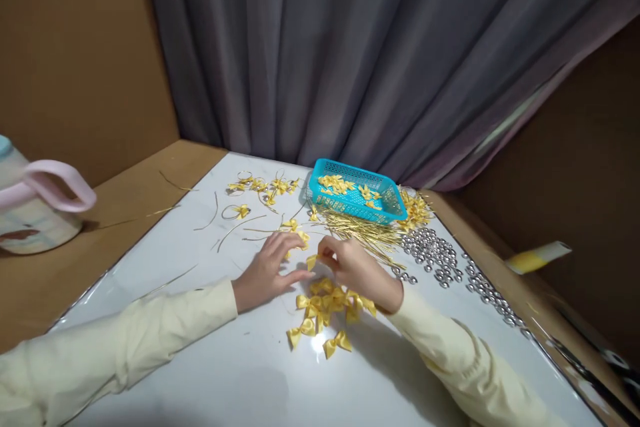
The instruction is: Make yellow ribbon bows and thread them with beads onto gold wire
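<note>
My right hand [359, 270] pinches a small yellow ribbon bow [311, 261] between thumb and fingertips. To its left, my left hand [267, 268] is open, thumb and fingers apart, with the fingertips close to that bow. A pile of yellow satin bows [326, 305] lies on the white tabletop just below both hands. More yellow bows [295, 225] sit beyond my left hand, partly hidden by its fingers. Past my right hand lies a bundle of thin gold ties [367, 232].
A turquoise basket [357, 172] holding small yellow pieces stands at the back. Small shiny silver rings [433, 253] spread to the right. Bows with curled ties [270, 188] lie at back left, near loose ties [240, 221]. A pink-handled mug [40, 207] stands far left.
</note>
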{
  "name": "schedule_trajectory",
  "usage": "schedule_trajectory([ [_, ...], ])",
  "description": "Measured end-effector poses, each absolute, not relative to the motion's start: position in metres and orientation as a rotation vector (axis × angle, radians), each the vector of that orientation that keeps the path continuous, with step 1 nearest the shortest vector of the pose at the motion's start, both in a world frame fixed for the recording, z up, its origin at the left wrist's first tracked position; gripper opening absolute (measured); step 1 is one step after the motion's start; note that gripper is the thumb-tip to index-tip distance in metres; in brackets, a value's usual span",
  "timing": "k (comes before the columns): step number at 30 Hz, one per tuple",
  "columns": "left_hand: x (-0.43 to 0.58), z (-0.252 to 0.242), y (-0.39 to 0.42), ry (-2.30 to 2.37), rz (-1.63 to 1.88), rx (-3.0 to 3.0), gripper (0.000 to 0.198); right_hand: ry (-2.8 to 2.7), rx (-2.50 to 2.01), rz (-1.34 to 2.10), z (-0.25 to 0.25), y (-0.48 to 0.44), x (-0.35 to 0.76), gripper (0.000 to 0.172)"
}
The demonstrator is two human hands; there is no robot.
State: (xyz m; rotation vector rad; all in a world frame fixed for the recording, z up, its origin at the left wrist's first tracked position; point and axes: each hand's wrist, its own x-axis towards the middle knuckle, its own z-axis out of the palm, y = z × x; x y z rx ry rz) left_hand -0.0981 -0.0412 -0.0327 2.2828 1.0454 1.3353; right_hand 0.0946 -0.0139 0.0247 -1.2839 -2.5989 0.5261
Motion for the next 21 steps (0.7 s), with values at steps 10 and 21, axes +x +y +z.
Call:
schedule_trajectory([
  [10,-0.092,-0.027,-0.066,0.774,1.107,2.385,0.017,-2.380,-1.099,0.778,0.017,-0.077,0.105,0.014],
  [21,-0.097,-0.031,-0.055,0.663,1.205,2.524,0.013,-2.306,-0.958,0.794,0.007,-0.080,0.115,0.015],
])
